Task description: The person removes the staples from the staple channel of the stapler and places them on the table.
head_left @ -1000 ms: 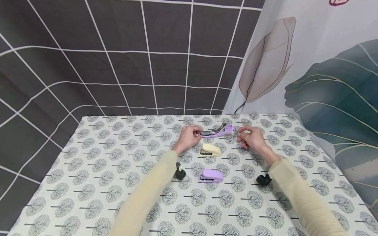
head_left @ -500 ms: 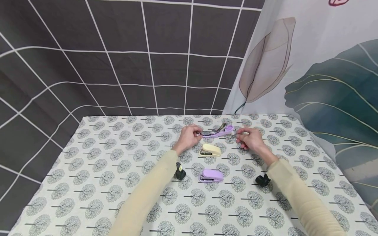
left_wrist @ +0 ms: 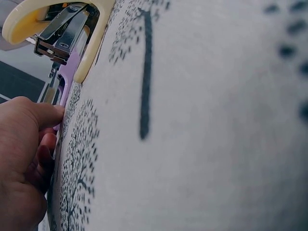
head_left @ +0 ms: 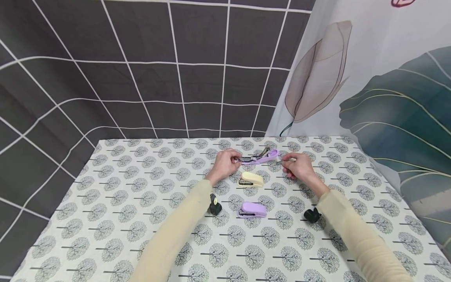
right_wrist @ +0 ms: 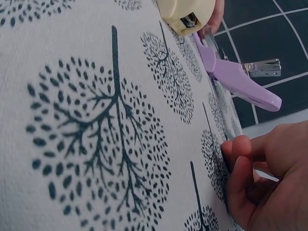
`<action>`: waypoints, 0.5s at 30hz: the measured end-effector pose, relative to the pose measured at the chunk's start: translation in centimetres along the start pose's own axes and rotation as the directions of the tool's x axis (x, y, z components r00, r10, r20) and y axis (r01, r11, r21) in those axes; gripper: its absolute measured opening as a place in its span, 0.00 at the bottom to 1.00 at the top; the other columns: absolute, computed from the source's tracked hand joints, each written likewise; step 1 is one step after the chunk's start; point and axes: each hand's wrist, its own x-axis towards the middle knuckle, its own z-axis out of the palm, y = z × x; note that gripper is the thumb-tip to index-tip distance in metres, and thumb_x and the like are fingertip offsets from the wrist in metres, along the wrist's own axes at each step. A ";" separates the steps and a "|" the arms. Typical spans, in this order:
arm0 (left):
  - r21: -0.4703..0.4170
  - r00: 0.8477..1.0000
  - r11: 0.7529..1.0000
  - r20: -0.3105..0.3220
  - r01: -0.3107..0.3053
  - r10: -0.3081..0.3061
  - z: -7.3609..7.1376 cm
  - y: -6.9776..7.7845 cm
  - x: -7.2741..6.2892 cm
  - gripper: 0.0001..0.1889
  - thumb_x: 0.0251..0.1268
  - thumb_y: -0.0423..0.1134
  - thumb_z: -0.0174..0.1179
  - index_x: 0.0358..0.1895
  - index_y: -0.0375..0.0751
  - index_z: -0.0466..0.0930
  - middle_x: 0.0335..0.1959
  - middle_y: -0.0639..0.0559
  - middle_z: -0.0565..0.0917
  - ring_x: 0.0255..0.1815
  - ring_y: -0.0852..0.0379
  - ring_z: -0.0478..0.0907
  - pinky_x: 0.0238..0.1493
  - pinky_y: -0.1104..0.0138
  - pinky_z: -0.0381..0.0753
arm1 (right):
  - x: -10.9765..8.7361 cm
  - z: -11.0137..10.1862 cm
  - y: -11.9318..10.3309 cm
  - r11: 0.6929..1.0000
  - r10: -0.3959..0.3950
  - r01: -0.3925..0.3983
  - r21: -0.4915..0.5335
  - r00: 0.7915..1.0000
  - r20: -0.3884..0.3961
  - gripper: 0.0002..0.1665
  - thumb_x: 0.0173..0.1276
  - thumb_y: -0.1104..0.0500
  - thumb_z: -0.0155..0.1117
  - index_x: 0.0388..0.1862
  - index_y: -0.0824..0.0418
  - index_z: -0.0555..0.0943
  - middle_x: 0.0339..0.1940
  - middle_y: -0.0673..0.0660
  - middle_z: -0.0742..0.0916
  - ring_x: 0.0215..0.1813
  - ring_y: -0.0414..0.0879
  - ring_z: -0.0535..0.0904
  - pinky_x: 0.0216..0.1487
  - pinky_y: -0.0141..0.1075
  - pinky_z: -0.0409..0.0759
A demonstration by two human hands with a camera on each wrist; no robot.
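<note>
An opened purple stapler (head_left: 268, 157) lies near the back of the table, its metal magazine raised from the swung-back top. My left hand (head_left: 226, 162) pinches the left end of its base between thumb and fingers; in the left wrist view the thumb (left_wrist: 45, 115) partly hides that end. To the right of the stapler, my right hand (head_left: 297, 165) pinches a small thin grey strip (head_left: 278, 162), which may be a row of staples. It is apart from the stapler, mostly covered by the fingers (right_wrist: 240, 145) in the right wrist view.
A closed cream stapler (head_left: 251, 179) stands just in front of the opened one. Nearer to me is a closed purple stapler (head_left: 252, 210). The tree-patterned tablecloth (head_left: 141, 235) covers the table, with a dark gridded curtain (head_left: 141, 78) behind it.
My right hand has moved slightly left and its fingers have come together on the grey strip, which now points left and a little down. My left hand and the staplers stay put.
</note>
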 end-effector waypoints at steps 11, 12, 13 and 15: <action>0.013 1.000 1.000 -0.005 -0.009 0.009 0.0 0.0 0.0 0.14 0.61 0.31 0.69 0.51 0.36 0.85 0.41 0.51 0.83 0.35 0.58 0.76 0.37 0.72 0.76 | 0.0 -0.1 0.0 0.994 -0.021 0.023 -0.105 1.000 0.020 0.14 0.73 0.66 0.59 0.54 0.72 0.77 0.24 0.59 0.84 0.18 0.42 0.77 0.18 0.32 0.77; 0.013 1.000 1.000 -0.003 -0.007 0.007 0.0 0.1 0.0 0.14 0.61 0.31 0.69 0.51 0.36 0.85 0.41 0.51 0.83 0.35 0.58 0.76 0.38 0.72 0.76 | 0.0 -0.1 -0.1 0.993 -0.023 0.024 -0.111 1.000 0.015 0.13 0.73 0.66 0.59 0.53 0.71 0.77 0.24 0.59 0.84 0.18 0.42 0.77 0.18 0.32 0.77; 0.015 1.000 1.000 -0.002 -0.007 0.007 0.0 0.1 0.0 0.14 0.61 0.31 0.69 0.51 0.36 0.85 0.41 0.51 0.83 0.35 0.58 0.76 0.38 0.72 0.76 | 0.0 -0.1 -0.1 0.992 -0.029 0.031 -0.121 0.999 0.014 0.14 0.73 0.66 0.60 0.53 0.71 0.77 0.23 0.59 0.84 0.18 0.42 0.77 0.18 0.32 0.77; 0.017 1.000 1.000 0.001 -0.004 0.004 -0.1 0.1 0.0 0.14 0.61 0.31 0.69 0.51 0.36 0.85 0.41 0.51 0.83 0.35 0.58 0.76 0.38 0.72 0.76 | -0.1 -0.1 -0.1 0.990 -0.041 0.042 -0.134 0.999 0.015 0.14 0.73 0.66 0.59 0.54 0.72 0.77 0.23 0.59 0.84 0.18 0.43 0.78 0.18 0.33 0.78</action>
